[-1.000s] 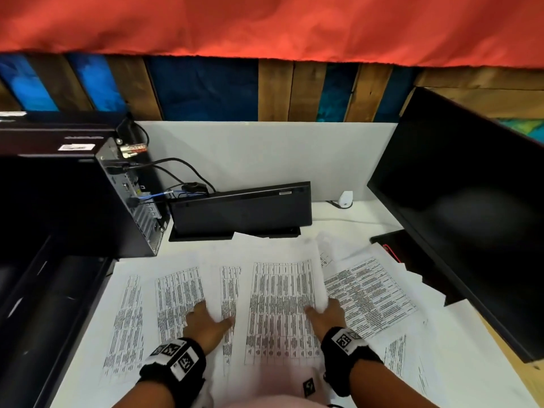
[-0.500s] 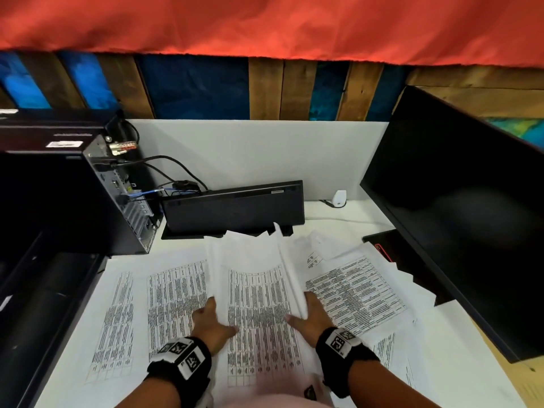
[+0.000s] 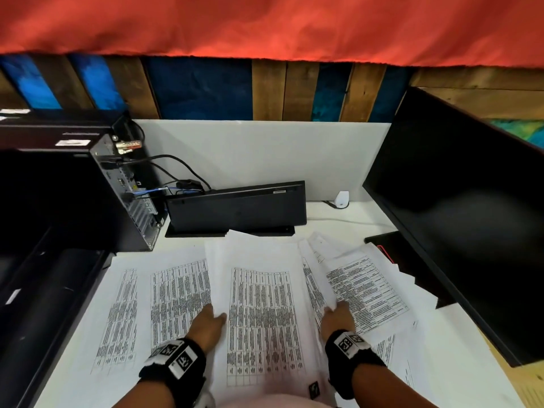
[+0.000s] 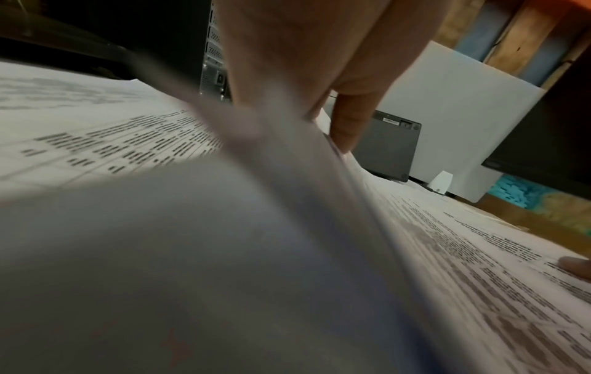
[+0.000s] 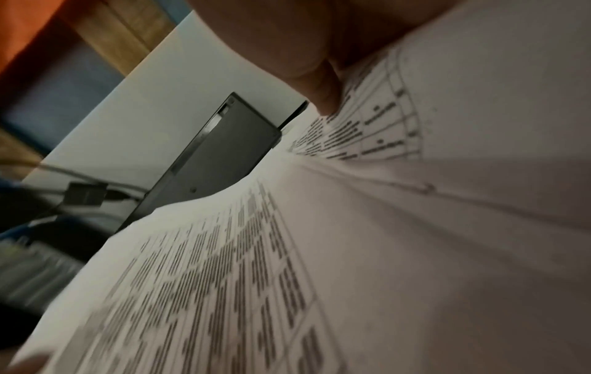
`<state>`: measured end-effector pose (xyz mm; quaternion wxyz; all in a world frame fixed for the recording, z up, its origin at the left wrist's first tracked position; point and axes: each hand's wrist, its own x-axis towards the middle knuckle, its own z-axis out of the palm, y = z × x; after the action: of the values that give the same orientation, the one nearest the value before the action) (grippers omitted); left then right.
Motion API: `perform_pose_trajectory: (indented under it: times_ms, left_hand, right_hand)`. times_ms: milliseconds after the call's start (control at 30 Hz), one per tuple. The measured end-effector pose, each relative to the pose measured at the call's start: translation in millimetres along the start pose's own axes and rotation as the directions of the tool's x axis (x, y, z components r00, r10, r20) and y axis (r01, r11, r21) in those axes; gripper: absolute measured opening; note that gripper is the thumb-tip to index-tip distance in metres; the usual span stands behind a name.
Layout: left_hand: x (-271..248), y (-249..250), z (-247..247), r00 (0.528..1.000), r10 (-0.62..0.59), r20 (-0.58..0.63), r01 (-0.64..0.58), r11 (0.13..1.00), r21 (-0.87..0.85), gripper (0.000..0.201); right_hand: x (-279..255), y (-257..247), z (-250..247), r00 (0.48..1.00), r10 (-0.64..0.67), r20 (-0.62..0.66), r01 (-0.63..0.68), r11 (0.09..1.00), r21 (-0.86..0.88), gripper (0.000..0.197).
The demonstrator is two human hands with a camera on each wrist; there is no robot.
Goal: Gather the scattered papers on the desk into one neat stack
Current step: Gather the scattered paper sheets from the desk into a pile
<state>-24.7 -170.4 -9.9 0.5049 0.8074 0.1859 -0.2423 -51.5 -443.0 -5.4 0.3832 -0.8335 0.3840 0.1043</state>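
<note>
White desk [image 3: 347, 228], scattered printed papers [image 3: 173, 293], black keyboard [image 3: 235, 209], computer tower [image 3: 73, 195], monitor [image 3: 459, 207]

We wore a black wristband [image 3: 173, 363] on the left forearm and another [image 3: 351, 353] on the right, at lower centre of the head view, each carrying white tags printed with black square-patterned markers. Both hands were bare.

My papers, white sheets printed with dense black tables, lie overlapping. In front of the keyboard [image 3: 235, 210] a middle bunch [image 3: 262, 313] bows upward; flat sheets [image 3: 164, 298] lie left of it, a fanned spread [image 3: 368, 293] right.
</note>
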Motion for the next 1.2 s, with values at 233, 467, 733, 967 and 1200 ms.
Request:
perform_pose_trajectory:
  times_ms: [233,467,733,967,1200]
  left_hand:
    - [3.9,-9.6,-6.3,0.993,-0.076,-0.094,0.075,0.997,-0.015,0.039]
    - [-1.2,-16.1,1.2,0.984,-0.050,0.168,0.079,0.982,-0.169,0.107]
    - [5.6,-14.6,-29.1,0.995,-0.051,-0.082,0.049,0.998,-0.029,0.081]
    - [7.2,-25.2,-43.7,0.997,-0.043,-0.058,0.052,0.985,0.163,0.077]
    - [5.7,-23.7,-42.7,1.000,-0.022,-0.007,0.023,0.989,0.146,0.085]
  right_hand:
    - [-2.3,4.9,-16.0,0.973,-0.007,0.229,0.042,0.988,-0.148,0.024]
    - [-13.6,2.5,15.7,0.871,-0.081,0.484,0.149,0.983,-0.104,0.022]
    - [-7.4,10.1,-34.7,0.933,0.275,-0.232,-0.271,0.961,0.050,0.079]
    - [12.9,43.3,-56.5,0.887,0.461,0.034,-0.393,0.713,0.581,0.071]
    - [-10.0,-13.0,-68.6,0.888,-0.029,-0.459,0.171,0.948,0.270,0.027]
